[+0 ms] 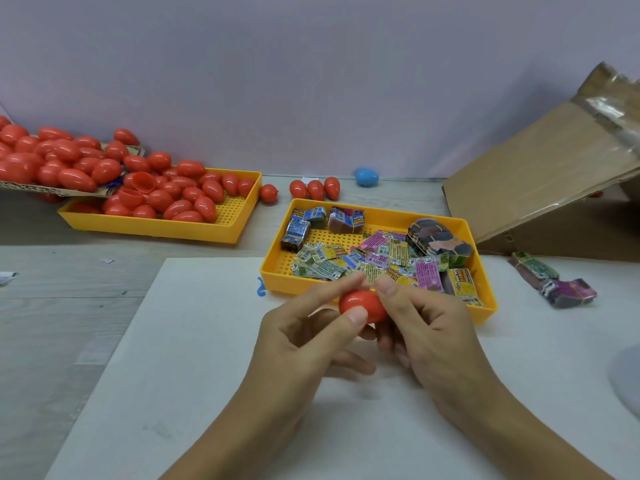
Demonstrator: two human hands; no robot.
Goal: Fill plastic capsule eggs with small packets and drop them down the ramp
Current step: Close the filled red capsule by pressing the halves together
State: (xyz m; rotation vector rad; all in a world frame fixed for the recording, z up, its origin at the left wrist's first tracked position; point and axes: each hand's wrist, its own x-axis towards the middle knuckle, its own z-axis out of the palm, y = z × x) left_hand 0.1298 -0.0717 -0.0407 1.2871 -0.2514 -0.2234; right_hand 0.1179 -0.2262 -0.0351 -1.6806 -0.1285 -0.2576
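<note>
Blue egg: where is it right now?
Head view: the blue egg lies far back, centre-right, against the wall, just right of three loose red eggs.

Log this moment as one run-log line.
hands: left and right both grip red egg | egg: looks closed | place: above white mat, near packet tray

Left hand (308,336), right hand (427,332): fingers pinching together.
</note>
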